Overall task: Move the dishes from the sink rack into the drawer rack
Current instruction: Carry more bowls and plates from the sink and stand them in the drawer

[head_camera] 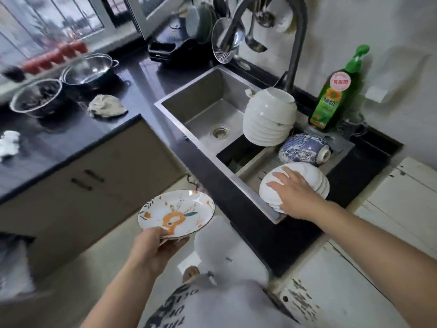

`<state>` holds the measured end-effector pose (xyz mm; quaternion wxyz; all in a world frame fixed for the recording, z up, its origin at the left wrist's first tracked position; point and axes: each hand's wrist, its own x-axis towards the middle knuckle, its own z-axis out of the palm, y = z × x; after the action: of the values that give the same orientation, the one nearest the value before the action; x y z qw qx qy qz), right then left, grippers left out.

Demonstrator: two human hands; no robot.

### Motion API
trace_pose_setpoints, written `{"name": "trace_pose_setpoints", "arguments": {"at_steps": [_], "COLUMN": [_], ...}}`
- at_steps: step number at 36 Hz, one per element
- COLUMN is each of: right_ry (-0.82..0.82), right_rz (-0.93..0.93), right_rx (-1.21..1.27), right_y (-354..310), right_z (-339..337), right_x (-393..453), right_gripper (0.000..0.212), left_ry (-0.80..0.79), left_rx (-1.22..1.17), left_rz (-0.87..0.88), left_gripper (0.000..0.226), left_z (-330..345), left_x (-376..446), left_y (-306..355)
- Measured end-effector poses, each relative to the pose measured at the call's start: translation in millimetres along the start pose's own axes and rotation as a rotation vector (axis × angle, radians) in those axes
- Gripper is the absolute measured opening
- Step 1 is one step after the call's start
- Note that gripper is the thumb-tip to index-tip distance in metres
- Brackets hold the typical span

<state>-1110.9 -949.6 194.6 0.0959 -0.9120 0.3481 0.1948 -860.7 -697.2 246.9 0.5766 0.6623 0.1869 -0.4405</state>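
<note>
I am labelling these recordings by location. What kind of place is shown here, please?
Most likely a home kitchen: a steel sink with a tap, stacked white bowls drying beside it, a green dish-soap bottle, and pots on the dark counter.

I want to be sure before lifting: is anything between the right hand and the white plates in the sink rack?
Nothing visible. The right hand already rests on the stack of white plates. The blue patterned bowl lies beyond the stack, not between them.
</note>
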Motion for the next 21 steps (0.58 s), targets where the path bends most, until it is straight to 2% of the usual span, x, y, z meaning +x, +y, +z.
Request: {"name": "trace_pose_setpoints", "arguments": {"at_steps": [2, 5, 7, 11, 21], "right_ry": [-0.134, -0.230, -0.204, -0.124, -0.004], "right_rz": [0.018, 0.026, -0.011, -0.109, -0.217], "right_rx": [-0.145, -0.163, -0.141, -0.210, -0.294], "right_y": [16, 37, 47, 56, 68], "right_z": [-10, -14, -13, -9, -13], "right_x": [6, 7, 4, -2, -12], "right_gripper": [0.074, 0.074, 0.074, 0.060, 0.040], "left_ry": [-0.003, -0.015, -0.022, -0.070, -0.108], "left_rx": [-0.002, -0.007, 0.001, 0.010, 0.048], "left_rz": [-0.007, -0.028, -0.041, -0.057, -0.039], "left_gripper": [0.046, 0.043, 0.038, 0.026, 0.024], "left_z": [-4, -10, -10, -7, 4], "left_x": [-4, -6, -9, -16, -21], "left_y": [-1, -5, -4, -3, 2]}}
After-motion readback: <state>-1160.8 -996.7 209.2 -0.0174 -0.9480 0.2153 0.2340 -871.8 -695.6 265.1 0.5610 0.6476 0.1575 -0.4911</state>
